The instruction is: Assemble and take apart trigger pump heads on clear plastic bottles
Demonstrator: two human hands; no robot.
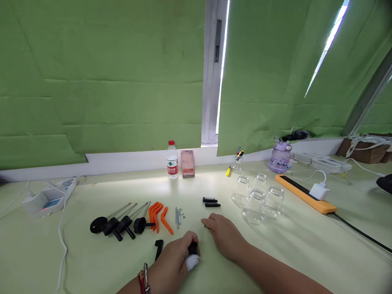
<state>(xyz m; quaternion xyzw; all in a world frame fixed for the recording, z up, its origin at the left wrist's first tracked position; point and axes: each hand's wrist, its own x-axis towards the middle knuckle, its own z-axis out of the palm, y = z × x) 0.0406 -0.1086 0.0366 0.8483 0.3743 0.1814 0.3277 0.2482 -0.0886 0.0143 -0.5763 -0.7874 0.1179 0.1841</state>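
Observation:
My left hand [180, 251] is closed around a black cylindrical part [192, 248], most of it hidden by the fingers; white wrapping covers a fingertip. To its right, my right hand [225, 234] reaches down to the table, its fingers bent over a small dark coil spring [207, 226]. Only a bit of that spring shows beneath the fingertips. Just beyond lie black rod-like pieces [212, 204], one carrying a spring. A black angled piece [158, 248] rests beside my left wrist. Silver screws [177, 217] with tiny nuts are scattered ahead of my left hand.
Several black crank-like parts with metal shafts [125, 225] and orange bent handles [166, 220] lie at left. Several clear glass jars [256, 206] stand at right, near an orange power strip [306, 196]. Behind are a water bottle [172, 161] and a purple jug [279, 158].

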